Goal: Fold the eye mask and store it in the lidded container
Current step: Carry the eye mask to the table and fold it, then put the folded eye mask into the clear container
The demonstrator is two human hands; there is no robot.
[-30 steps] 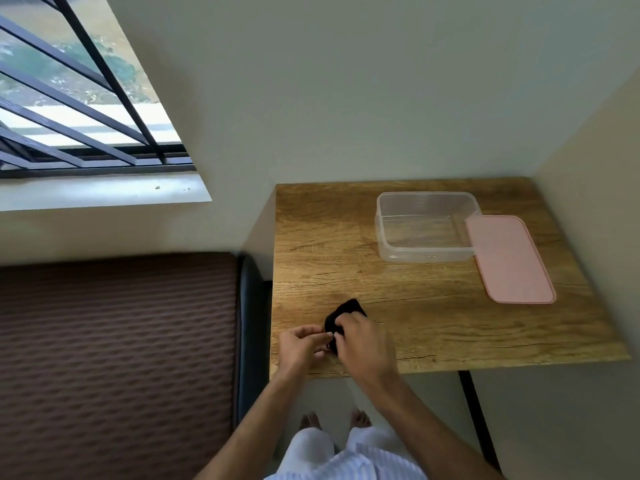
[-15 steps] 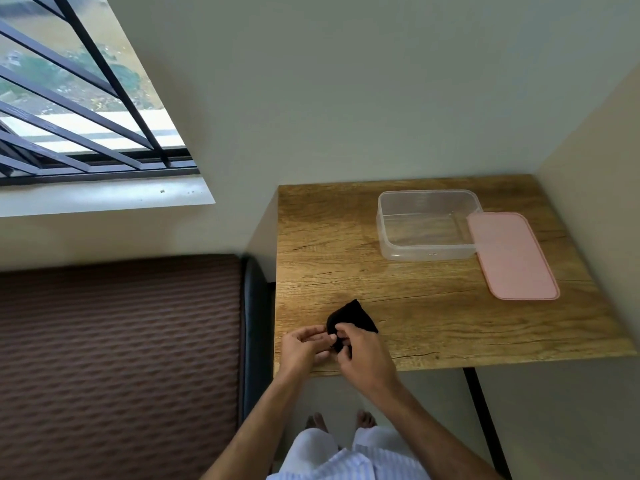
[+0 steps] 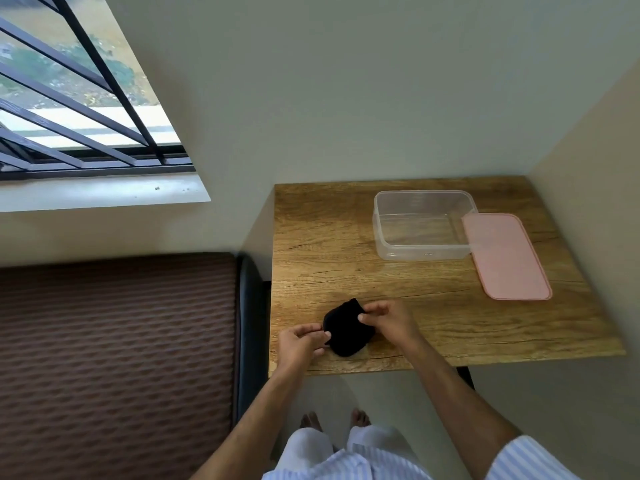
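Observation:
The black eye mask (image 3: 347, 330) lies folded into a small bundle near the front left of the wooden table (image 3: 433, 317). My left hand (image 3: 301, 342) pinches its left edge. My right hand (image 3: 389, 322) pinches its upper right edge with thumb and fingers. The clear plastic container (image 3: 424, 252) stands open and empty at the back of the table. Its pink lid (image 3: 504, 258) lies flat beside it on the right, one edge touching the container.
Walls close the table in at the back and on the right. A brown ribbed cushion (image 3: 114, 358) with a dark edge sits left of the table. A barred window (image 3: 69, 109) is at the upper left. My bare feet (image 3: 334, 419) show below the table's front edge.
My right hand has shifted to the right off the top of the eye mask, so more of the black bundle shows between the two hands. Container and lid have not moved.

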